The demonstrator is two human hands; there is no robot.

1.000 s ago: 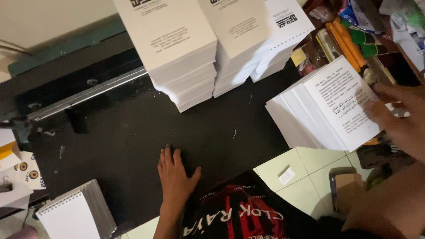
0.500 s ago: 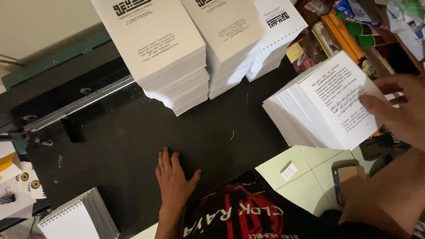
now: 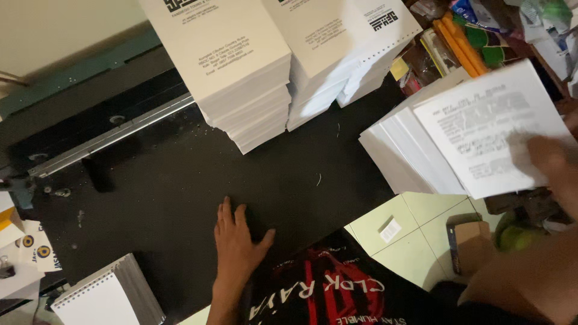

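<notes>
Printed sheets (image 3: pixel 481 129) sit fanned at the right edge of the black worktable (image 3: pixel 150 180), half overhanging it above the tiled floor (image 3: pixel 415 225). Going left to right: a spiral-bound notepad (image 3: pixel 99 298) lies at the near corner, the left hand (image 3: pixel 238 241) rests flat on the table, fingers spread, holding nothing, and tall stacks of printed pads (image 3: pixel 241 72) stand behind. The right hand (image 3: pixel 554 168), blurred, presses on the top sheet; whether it pinches it I cannot tell. Because the fan overhangs, a careless pull could slide loose sheets onto the floor.
</notes>
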